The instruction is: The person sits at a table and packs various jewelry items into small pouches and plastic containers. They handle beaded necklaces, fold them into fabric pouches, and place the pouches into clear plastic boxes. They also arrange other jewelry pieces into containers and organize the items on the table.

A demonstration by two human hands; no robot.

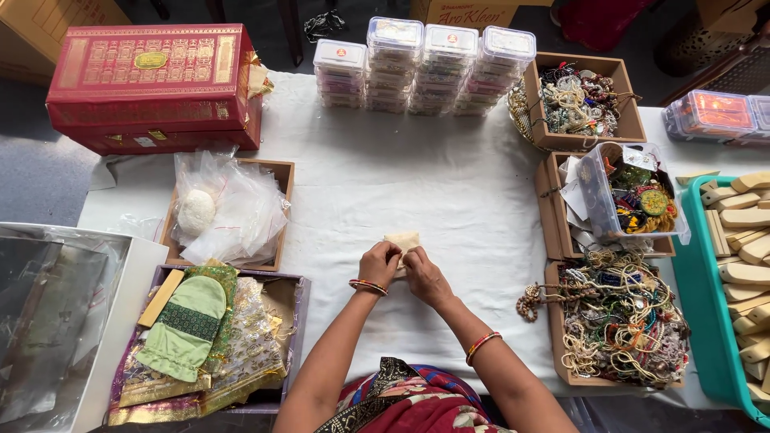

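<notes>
My left hand (378, 264) and my right hand (425, 275) meet at the middle of the white tablecloth (417, 184). Both pinch a small cream-coloured cloth pouch (403, 240) that lies flat on the cloth just beyond my fingertips. Each wrist wears red and gold bangles. Part of the pouch is hidden under my fingers.
A red ornate box (152, 84) stands far left. Near left are a tray of plastic bags (228, 208) and a box of green and gold pouches (204, 337). Stacked clear containers (425, 68) line the back. Boxes of beaded jewellery (618, 321) and a teal crate of wooden pieces (742, 265) sit right.
</notes>
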